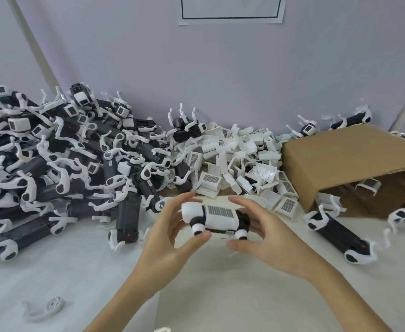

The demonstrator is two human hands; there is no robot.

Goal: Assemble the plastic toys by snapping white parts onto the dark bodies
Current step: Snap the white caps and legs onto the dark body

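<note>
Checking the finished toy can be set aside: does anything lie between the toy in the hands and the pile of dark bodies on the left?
Nothing visible does. Both hands, left and right, hold the toy above the table; only bare white surface separates it from the pile.

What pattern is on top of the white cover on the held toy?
A fine grey grid patch on the white plastic cover, clearest in the head view.

A small assembly workshop or factory bench, a big heap of black-and-white toy bodies (60, 161) lying massed on the white-covered table (52, 271), loose white parts (242, 164) piling against the plain wall, a cardboard box (350, 159) tipping on its side, a printed sheet (230, 10) hanging above.
</note>
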